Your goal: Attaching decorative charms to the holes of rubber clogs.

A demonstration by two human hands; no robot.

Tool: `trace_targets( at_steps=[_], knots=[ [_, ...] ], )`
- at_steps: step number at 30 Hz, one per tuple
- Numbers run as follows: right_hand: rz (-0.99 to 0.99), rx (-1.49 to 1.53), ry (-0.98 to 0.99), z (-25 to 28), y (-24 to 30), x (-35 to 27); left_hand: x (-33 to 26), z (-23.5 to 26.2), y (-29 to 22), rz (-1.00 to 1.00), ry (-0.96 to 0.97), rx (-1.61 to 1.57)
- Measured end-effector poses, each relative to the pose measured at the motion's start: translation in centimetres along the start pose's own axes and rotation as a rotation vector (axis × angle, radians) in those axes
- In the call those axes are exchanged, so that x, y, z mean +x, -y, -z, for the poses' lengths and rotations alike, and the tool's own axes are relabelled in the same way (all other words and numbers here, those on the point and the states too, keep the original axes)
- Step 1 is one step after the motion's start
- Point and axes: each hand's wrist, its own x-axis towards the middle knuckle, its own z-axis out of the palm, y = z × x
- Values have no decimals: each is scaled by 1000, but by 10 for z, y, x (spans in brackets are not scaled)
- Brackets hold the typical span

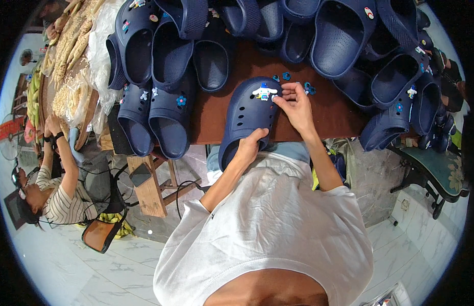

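Note:
A navy foam clog (248,113) lies at the near edge of the brown table, its toe pointing away from me. My left hand (250,148) grips its open heel end, thumb on top. On the toe sits a white cartoon charm (264,92) with blue and yellow parts. Beside that charm, at the clog's right side, my right hand (296,106) has thumb and forefinger pinched together; what lies between them is too small to make out. Just beyond the hand are small blue flower charms (309,88), loose on the table.
Navy clogs crowd the brown table (329,120) at left, back and right; some carry charms. Dried corn cobs (76,46) and clear plastic (101,51) lie at far left. Another person (63,188) works there. A wooden stool (147,191) with a phone stands below; a chair (433,171) stands right.

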Motion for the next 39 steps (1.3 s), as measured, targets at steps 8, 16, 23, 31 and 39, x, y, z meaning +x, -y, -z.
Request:
trace_targets(
  at_steps=[8, 16, 23, 31, 39],
  knots=[
    [-141, 140, 301, 14, 0, 25, 4, 4, 0, -4, -23, -23],
    [-182, 151, 427, 13, -4, 36, 4, 5, 0, -11, -13, -6],
    [-86, 92, 331, 0, -18, 30, 11, 8, -7, 4, -10, -95],
    [-36, 115, 128, -3, -17, -4, 6, 13, -3, 4, -35, -153],
    [107, -142, -161, 43, -15, -9, -5, 14, -2, -101, -58, -226]
  ],
)
